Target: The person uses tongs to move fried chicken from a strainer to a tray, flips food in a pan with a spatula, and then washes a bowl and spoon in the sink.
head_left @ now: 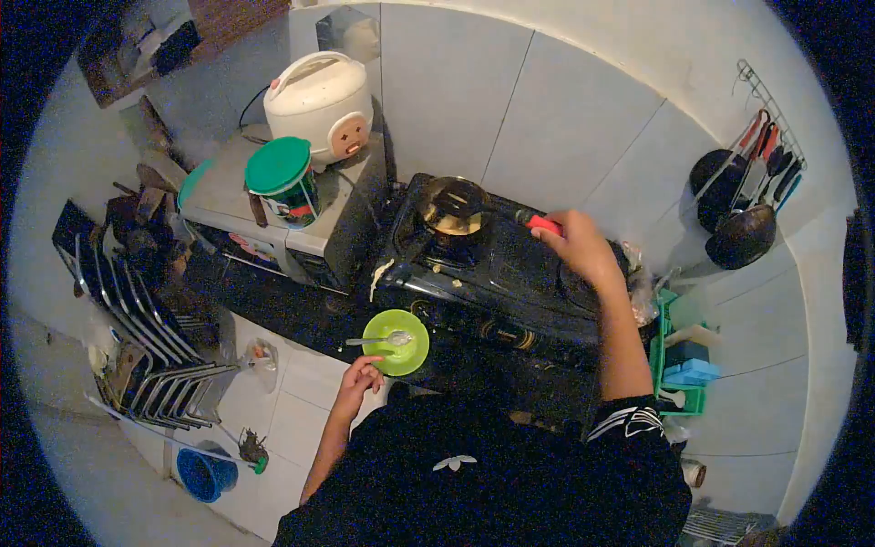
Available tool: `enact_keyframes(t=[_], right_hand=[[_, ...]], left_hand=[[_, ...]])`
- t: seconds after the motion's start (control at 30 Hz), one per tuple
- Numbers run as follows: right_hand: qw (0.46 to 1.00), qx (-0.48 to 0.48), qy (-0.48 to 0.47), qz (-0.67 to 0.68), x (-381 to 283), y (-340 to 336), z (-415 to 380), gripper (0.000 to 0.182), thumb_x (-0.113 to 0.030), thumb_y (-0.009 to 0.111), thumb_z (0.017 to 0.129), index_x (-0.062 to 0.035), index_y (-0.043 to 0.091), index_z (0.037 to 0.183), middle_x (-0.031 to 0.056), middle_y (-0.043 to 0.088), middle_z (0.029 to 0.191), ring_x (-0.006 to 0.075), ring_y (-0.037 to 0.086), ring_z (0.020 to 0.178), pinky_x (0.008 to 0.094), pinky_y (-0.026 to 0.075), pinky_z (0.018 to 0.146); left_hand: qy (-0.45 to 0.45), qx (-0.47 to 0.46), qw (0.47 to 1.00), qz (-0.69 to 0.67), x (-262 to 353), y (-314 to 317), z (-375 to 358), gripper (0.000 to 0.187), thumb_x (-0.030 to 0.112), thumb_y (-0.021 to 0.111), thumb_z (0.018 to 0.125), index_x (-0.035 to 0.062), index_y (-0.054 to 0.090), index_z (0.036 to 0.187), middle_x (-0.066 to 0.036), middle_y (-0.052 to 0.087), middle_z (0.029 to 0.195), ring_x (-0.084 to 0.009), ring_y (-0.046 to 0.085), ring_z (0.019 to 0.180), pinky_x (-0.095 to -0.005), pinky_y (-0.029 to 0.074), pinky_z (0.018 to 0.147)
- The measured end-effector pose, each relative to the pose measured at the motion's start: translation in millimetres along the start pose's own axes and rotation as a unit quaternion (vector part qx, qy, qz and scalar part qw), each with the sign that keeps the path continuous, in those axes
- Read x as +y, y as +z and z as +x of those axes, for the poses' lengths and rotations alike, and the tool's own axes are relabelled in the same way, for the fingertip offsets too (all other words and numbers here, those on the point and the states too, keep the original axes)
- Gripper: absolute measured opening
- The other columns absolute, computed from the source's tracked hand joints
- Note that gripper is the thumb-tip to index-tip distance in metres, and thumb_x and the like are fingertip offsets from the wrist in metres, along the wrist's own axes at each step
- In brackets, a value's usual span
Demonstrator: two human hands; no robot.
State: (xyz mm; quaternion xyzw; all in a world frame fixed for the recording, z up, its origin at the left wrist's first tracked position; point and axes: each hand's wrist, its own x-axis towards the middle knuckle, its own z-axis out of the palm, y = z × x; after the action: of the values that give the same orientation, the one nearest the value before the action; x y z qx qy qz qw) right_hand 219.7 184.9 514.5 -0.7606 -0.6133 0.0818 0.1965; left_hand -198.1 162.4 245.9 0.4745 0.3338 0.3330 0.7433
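Observation:
My right hand [574,239] is closed around the red handle [544,223] of a small dark frying pan [456,193]. The pan sits on the left burner of a black gas stove [519,273], with something yellowish and shiny in it. My left hand [357,383] is beside the lower left rim of a light green bowl [415,357], its fingers loosely bent and apart. Whether the fingertips touch the rim is hard to tell. A metal spoon [369,341] lies in the bowl with some white stuff on it.
Left of the stove, a white rice cooker [314,100] and a green-lidded tub [278,169] stand on an oven-like appliance [337,214]. A metal dish rack [173,392] is at left. Pans and utensils [743,232] hang on the right wall above a green basket [693,401].

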Motion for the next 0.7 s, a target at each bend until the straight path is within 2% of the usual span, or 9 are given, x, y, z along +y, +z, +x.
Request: enact_keyframes(t=[0.17, 0.3, 0.4, 0.47, 0.6, 0.7], right_hand=[[0.996, 0.008, 0.033, -0.086, -5, 0, 1, 0.036, -0.032, 0.068, 0.083, 0.0023, 0.067, 0.095, 0.0239, 0.065, 0.089, 0.039, 0.063, 0.086, 0.0447, 0.049, 0.076], [0.994, -0.016, 0.038, -0.1, -21, -5, 2, 0.035, -0.031, 0.068, 0.083, 0.0029, 0.066, 0.091, 0.0244, 0.065, 0.088, 0.041, 0.062, 0.085, 0.0467, 0.049, 0.075], [0.994, -0.008, 0.023, -0.104, -32, -3, 7, 0.035, -0.032, 0.068, 0.083, 0.0034, 0.066, 0.087, 0.0245, 0.065, 0.085, 0.0416, 0.062, 0.083, 0.0475, 0.049, 0.073], [0.992, -0.042, 0.01, -0.117, -31, 2, 16, 0.037, -0.034, 0.068, 0.083, 0.0018, 0.065, 0.086, 0.025, 0.065, 0.091, 0.0423, 0.063, 0.086, 0.0506, 0.051, 0.076], [0.992, -0.051, 0.02, -0.113, -28, 10, 24, 0.037, -0.035, 0.069, 0.082, 0.002, 0.065, 0.086, 0.0246, 0.065, 0.09, 0.0421, 0.063, 0.086, 0.0501, 0.051, 0.075], [0.995, -0.05, 0.009, -0.089, -16, 16, 25, 0.038, -0.033, 0.069, 0.082, 0.0044, 0.067, 0.085, 0.0253, 0.064, 0.081, 0.0419, 0.062, 0.078, 0.0462, 0.05, 0.071]], left_hand=[[-0.002, -0.004, 1.0, 0.007, -3, 2, 3, 0.033, 0.005, 0.047, 0.089, 0.0043, 0.054, 0.121, -0.005, 0.054, 0.074, -0.0122, 0.048, 0.065, -0.0245, 0.041, 0.062], [-0.001, -0.004, 1.0, 0.014, -6, 2, 4, 0.033, 0.006, 0.047, 0.089, 0.0044, 0.054, 0.121, -0.005, 0.055, 0.075, -0.0123, 0.048, 0.065, -0.0245, 0.041, 0.062], [-0.004, -0.006, 1.0, 0.012, -5, 5, 5, 0.031, 0.009, 0.048, 0.09, 0.0044, 0.054, 0.121, -0.005, 0.055, 0.075, -0.0122, 0.049, 0.065, -0.0245, 0.041, 0.062], [-0.011, 0.005, 0.999, 0.034, -2, 7, 3, 0.03, 0.013, 0.05, 0.091, 0.0045, 0.055, 0.12, -0.005, 0.055, 0.074, -0.012, 0.049, 0.065, -0.0242, 0.041, 0.062], [-0.003, 0.009, 1.0, 0.029, 0, 7, 1, 0.03, 0.016, 0.051, 0.092, 0.0045, 0.055, 0.12, -0.004, 0.055, 0.074, -0.0117, 0.049, 0.065, -0.024, 0.041, 0.062], [-0.012, 0.015, 0.999, 0.025, 2, 7, -2, 0.029, 0.014, 0.051, 0.092, 0.0041, 0.055, 0.119, -0.004, 0.055, 0.074, -0.0115, 0.049, 0.065, -0.0239, 0.042, 0.062]])
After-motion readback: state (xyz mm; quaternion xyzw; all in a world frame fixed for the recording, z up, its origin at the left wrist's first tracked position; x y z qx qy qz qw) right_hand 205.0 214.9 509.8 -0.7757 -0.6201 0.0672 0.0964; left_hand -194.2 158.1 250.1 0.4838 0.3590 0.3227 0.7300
